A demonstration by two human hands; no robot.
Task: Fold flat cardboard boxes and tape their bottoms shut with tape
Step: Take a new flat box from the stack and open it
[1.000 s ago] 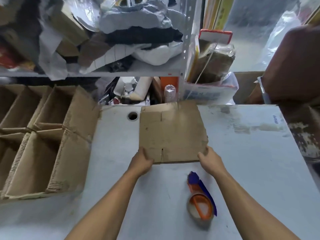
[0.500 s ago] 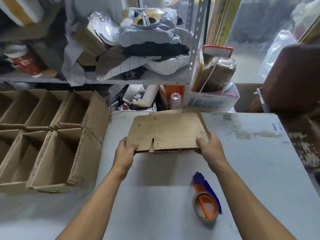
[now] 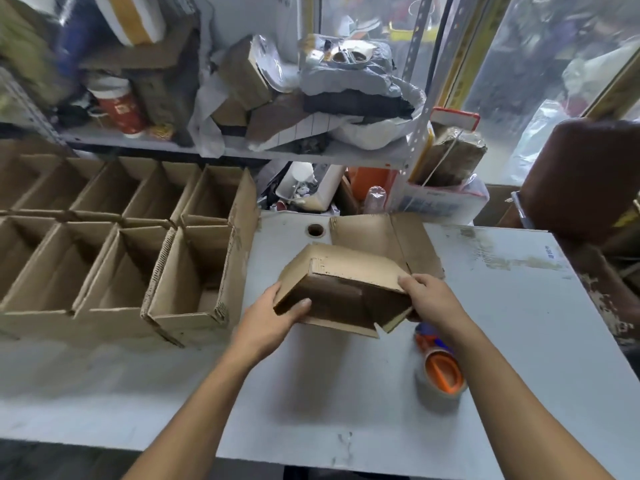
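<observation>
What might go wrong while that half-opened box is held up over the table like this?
The cardboard box is held in the air only at its edges by the left hand and right hand, so it may spring flat again. The tape dispenser lies just below the right hand, so a loose flap or the wrist might knock it.

Your two forearms enter from the bottom of the frame, both bare with no sleeve reaching into view. Your left hand, at centre, and your right hand, just right of centre, are ungloved, with nothing visible on wrists or fingers.
</observation>
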